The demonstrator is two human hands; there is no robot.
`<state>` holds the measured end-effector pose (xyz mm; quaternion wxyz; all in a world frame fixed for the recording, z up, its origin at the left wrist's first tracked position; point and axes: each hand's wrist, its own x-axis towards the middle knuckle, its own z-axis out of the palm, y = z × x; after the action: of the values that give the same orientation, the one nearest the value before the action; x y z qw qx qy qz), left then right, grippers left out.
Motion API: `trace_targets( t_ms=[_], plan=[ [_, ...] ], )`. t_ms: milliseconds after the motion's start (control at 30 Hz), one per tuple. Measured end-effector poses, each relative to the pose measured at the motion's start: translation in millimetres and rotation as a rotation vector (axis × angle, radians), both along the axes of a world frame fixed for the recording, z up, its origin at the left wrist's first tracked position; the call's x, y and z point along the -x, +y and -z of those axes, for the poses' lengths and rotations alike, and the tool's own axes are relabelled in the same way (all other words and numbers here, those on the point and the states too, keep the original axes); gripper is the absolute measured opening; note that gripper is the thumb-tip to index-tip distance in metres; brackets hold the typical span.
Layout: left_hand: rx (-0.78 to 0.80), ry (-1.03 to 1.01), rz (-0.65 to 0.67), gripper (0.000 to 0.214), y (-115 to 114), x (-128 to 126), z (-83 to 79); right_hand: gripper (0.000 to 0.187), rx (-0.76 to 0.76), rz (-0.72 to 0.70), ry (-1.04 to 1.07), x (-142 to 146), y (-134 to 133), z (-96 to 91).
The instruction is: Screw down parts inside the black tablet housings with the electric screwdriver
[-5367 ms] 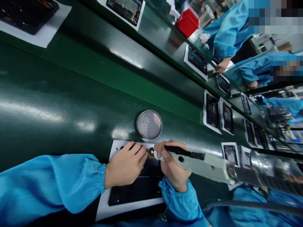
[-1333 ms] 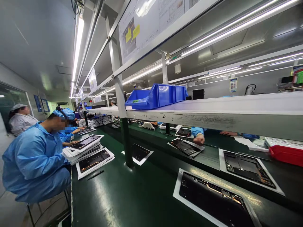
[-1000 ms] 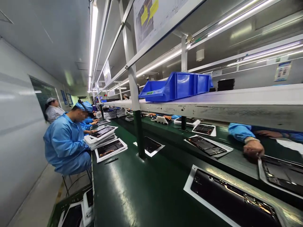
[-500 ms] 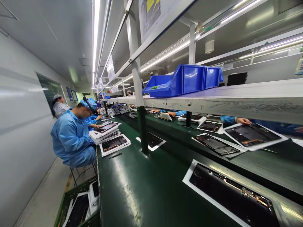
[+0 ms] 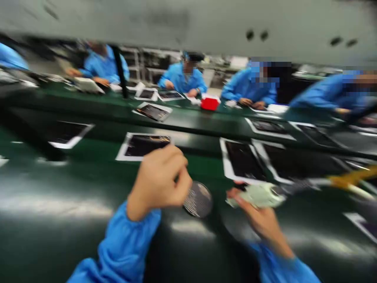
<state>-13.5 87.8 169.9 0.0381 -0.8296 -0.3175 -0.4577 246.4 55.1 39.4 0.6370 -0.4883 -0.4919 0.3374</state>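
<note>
My left hand (image 5: pixel 163 182) is raised over the bench with its fingers curled in a pinch, and whatever it holds, if anything, is hidden. Right beside its fingers, partly covered by them, is a round dark dish (image 5: pixel 199 199) with a speckled pattern. My right hand (image 5: pixel 259 214) is closed around a pale green electric screwdriver (image 5: pixel 262 195), whose cord (image 5: pixel 300 186) leads off to the right. Just beyond the tool lies a dark flat device panel (image 5: pixel 244 159) on white backing. Another such panel (image 5: pixel 144 145) is behind my left hand. Motion blurs the view.
Across the green bench (image 5: pixel 73 196) several co-workers in blue sit, one of them (image 5: pixel 184 78) near a red box (image 5: pixel 210 103). A grey shelf beam (image 5: pixel 176 19) crosses overhead. A dark post (image 5: pixel 32 133) stands left. A yellow-wrapped cable (image 5: pixel 353 177) runs at right.
My view has swung right and down from along the bench to straight across it. Both my hands have come into view, the right one holding the electric screwdriver.
</note>
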Motion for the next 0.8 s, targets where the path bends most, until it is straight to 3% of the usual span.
trace_targets(
  t_ms=[67,167,500,667,800],
  plan=[
    [0.003,-0.001,0.039,0.017,27.2,-7.2,7.2,0.039,0.072,0.052,0.012,-18.2,-29.8,-1.9],
    [0.042,0.031,0.103,0.017,46.2,-14.0,16.8,0.036,0.057,0.040,0.078,-16.7,-38.6,-2.7],
    [0.191,0.244,0.138,0.025,55.6,-33.4,34.2,0.023,0.064,-0.026,0.116,23.8,-47.5,-8.9],
    [0.367,0.403,0.098,0.019,54.8,-29.1,26.7,0.020,0.066,-0.108,0.146,53.4,-41.0,-3.7],
    [0.437,0.454,0.050,0.018,56.1,-27.7,19.9,0.023,0.058,-0.116,0.193,60.8,-38.3,-4.0]
  ],
)
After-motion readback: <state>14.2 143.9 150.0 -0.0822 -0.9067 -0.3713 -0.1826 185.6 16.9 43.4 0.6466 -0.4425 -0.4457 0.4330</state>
